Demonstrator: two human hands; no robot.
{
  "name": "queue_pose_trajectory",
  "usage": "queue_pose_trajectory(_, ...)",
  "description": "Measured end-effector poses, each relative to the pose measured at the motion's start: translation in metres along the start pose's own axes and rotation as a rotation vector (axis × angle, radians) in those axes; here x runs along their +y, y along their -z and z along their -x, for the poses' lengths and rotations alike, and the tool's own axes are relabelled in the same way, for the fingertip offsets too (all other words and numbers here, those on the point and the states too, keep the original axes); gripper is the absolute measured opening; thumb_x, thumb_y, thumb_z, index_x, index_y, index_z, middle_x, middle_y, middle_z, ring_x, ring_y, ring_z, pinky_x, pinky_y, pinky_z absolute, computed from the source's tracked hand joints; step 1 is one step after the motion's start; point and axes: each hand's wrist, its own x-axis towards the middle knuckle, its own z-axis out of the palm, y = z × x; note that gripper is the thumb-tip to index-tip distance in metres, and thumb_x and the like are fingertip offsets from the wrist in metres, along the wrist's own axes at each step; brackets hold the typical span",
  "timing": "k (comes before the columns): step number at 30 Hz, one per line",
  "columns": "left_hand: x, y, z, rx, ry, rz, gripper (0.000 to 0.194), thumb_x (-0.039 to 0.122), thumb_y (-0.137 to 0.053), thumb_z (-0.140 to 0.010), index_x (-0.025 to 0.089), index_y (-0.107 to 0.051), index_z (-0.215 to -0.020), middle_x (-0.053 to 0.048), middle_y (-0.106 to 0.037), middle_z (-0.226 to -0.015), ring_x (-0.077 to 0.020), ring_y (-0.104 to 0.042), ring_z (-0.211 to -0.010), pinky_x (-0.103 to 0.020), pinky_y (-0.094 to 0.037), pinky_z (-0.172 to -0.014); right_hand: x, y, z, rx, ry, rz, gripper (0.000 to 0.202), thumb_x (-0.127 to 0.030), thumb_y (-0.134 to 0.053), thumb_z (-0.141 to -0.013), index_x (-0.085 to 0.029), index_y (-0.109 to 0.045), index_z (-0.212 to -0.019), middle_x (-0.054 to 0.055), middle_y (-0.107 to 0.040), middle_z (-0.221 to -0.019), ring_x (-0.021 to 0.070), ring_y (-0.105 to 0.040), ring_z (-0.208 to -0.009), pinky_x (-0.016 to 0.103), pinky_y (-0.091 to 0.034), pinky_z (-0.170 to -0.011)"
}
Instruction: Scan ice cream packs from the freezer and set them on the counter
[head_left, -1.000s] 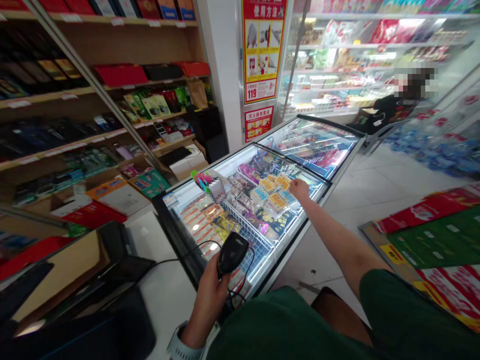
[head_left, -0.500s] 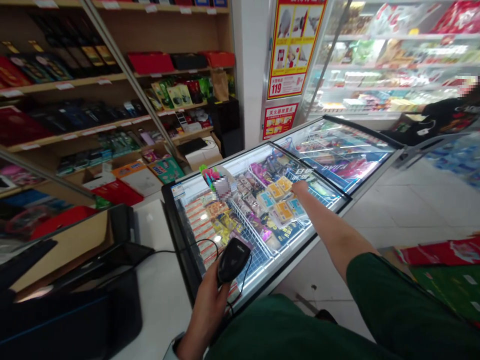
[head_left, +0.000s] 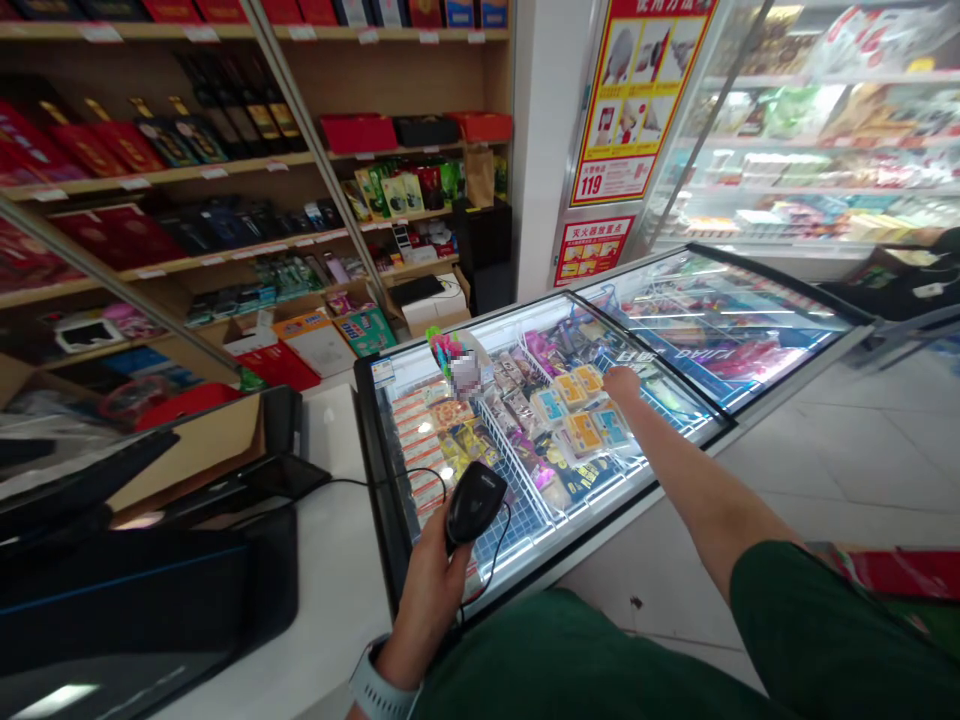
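My left hand is wrapped round the grip of a black barcode scanner, a cable hanging from it. The scanner is held over the near left part of a glass-topped chest freezer. My right arm stretches across the freezer. My right hand is closed at the upper right edge of a clear-wrapped pack of small yellow and blue packages; its fingertips are mostly hidden. Around and below the pack, bagged frozen goods lie in wire baskets. A bright multicoloured item stands on the freezer's back left.
On the left, a white counter holds a dark checkout machine and an open carton. Shelves with bottles and boxes line the back. A lit display cooler stands at the right rear.
The view has shifted, so most of the scene sits further right. The scanner is still in my left hand, tilted slightly differently. My right hand stays at the pack's edge.
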Motion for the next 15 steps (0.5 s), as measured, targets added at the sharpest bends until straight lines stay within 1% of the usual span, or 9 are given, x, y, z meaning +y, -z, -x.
queue_pose_trajectory(1,-0.001,0.0,-0.001,0.027,0.015,0.007,0.049,0.027,-0.052,-0.085,0.017,-0.045,-0.132,-0.013,-0.058,-0.127,-0.0261,-0.052,-0.121,-0.043,-0.039,-0.104,-0.003,0.002,0.006,0.003,0.021,-0.019,0.028,-0.018,-0.051,-0.087,-0.005,-0.065,-0.108,0.017,-0.068,-0.105,0.0233,-0.063,-0.101,0.033,-0.046,-0.088)
queue_pose_trajectory(3,-0.002,-0.002,-0.003,0.093,0.05,0.024,0.048,0.029,-0.053,-0.085,0.017,-0.046,-0.131,-0.012,-0.059,-0.125,-0.026,-0.053,-0.119,-0.042,-0.039,-0.102,-0.011,0.001,0.029,-0.013,0.087,-0.077,0.034,-0.019,-0.046,-0.088,-0.011,-0.062,-0.117,0.013,-0.069,-0.108,0.0209,-0.064,-0.098,0.032,-0.046,-0.089)
queue_pose_trajectory(5,0.0,-0.005,-0.006,0.164,0.093,0.056,0.047,0.03,-0.055,-0.083,0.017,-0.048,-0.128,-0.011,-0.06,-0.123,-0.0259,-0.055,-0.116,-0.041,-0.04,-0.101,-0.02,-0.005,0.068,-0.095,0.191,-0.158,0.031,-0.025,-0.049,-0.087,-0.019,-0.065,-0.113,0.006,-0.071,-0.102,0.0174,-0.066,-0.09,0.028,-0.048,-0.084)
queue_pose_trajectory(7,0.005,-0.009,-0.011,0.219,0.132,0.094,0.047,0.03,-0.056,-0.082,0.017,-0.05,-0.126,-0.011,-0.063,-0.117,-0.0259,-0.058,-0.11,-0.04,-0.042,-0.097,-0.031,-0.015,0.122,-0.341,0.347,-0.432,0.03,-0.03,-0.055,-0.083,-0.02,-0.067,-0.109,0.006,-0.071,-0.1,0.0188,-0.066,-0.09,0.031,-0.05,-0.084)
queue_pose_trajectory(9,0.014,-0.015,-0.015,0.244,0.15,0.128,0.043,0.031,-0.058,-0.08,0.016,-0.053,-0.12,-0.01,-0.066,-0.109,-0.0257,-0.06,-0.103,-0.039,-0.045,-0.092,-0.045,-0.023,0.183,-0.622,0.39,-0.678,0.043,-0.034,-0.061,-0.08,-0.022,-0.059,-0.121,0.007,-0.068,-0.112,0.0198,-0.065,-0.097,0.034,-0.052,-0.086)
queue_pose_trajectory(10,0.02,-0.019,-0.017,0.246,0.155,0.147,0.041,0.031,-0.059,-0.079,0.016,-0.055,-0.117,-0.009,-0.066,-0.105,-0.0255,-0.061,-0.1,-0.039,-0.046,-0.089,-0.053,-0.026,0.212,-0.715,0.377,-0.77,0.051,-0.035,-0.065,-0.076,-0.022,-0.055,-0.125,0.008,-0.066,-0.115,0.0206,-0.065,-0.098,0.036,-0.053,-0.084)
queue_pose_trajectory(12,0.032,-0.029,-0.019,0.23,0.159,0.199,0.038,0.032,-0.06,-0.078,0.015,-0.057,-0.113,-0.009,-0.067,-0.101,-0.0251,-0.062,-0.096,-0.039,-0.047,-0.087,-0.07,-0.026,0.262,-0.837,0.415,-0.907,0.063,-0.031,-0.07,-0.07,-0.023,-0.048,-0.129,0.008,-0.06,-0.123,0.0213,-0.062,-0.102,0.036,-0.053,-0.084)
queue_pose_trajectory(14,0.045,-0.039,-0.018,0.184,0.121,0.257,0.04,0.034,-0.06,-0.079,0.015,-0.056,-0.114,-0.01,-0.066,-0.106,-0.0251,-0.062,-0.099,-0.04,-0.047,-0.09,-0.086,-0.02,0.293,-0.771,0.418,-0.966,0.058,-0.025,-0.068,-0.07,-0.021,-0.05,-0.125,0.008,-0.061,-0.119,0.0209,-0.061,-0.101,0.036,-0.051,-0.087)
queue_pose_trajectory(15,0.05,-0.043,-0.015,0.156,0.083,0.278,0.042,0.035,-0.059,-0.081,0.016,-0.054,-0.118,-0.011,-0.064,-0.111,-0.0252,-0.06,-0.104,-0.041,-0.045,-0.094,-0.092,-0.015,0.302,-0.676,0.385,-0.974,0.051,-0.024,-0.066,-0.071,-0.02,-0.053,-0.12,0.007,-0.064,-0.113,0.0211,-0.061,-0.1,0.036,-0.05,-0.088)
